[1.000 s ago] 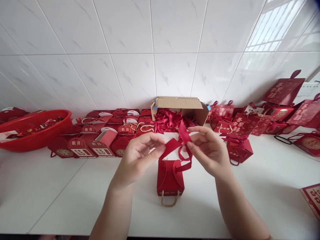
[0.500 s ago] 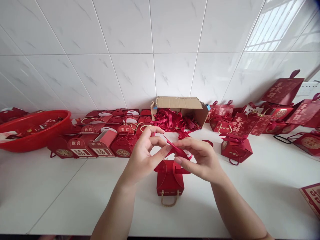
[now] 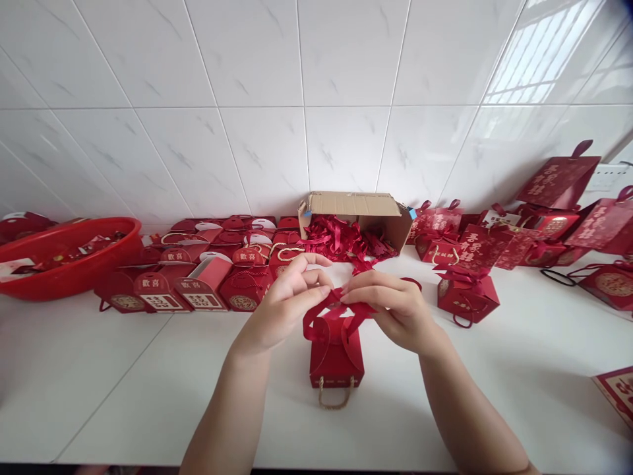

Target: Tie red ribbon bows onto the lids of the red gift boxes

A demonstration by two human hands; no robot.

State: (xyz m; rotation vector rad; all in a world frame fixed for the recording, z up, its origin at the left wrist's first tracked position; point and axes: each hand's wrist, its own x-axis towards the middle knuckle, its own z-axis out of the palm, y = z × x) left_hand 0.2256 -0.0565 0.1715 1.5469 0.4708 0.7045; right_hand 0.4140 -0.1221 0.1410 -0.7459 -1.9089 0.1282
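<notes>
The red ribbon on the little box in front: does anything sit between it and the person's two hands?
Nothing visible does: the left hand and right hand both hold the ribbon above the small red box. The cardboard box with loose ribbons stands behind, out of the way.

Wall (image 3: 257,66), white grey-veined tile, stands beyond the right hand (image 3: 401,310); striped light reflection (image 3: 539,56) high to its right; white tabletop (image 3: 148,409) beneath.
</notes>
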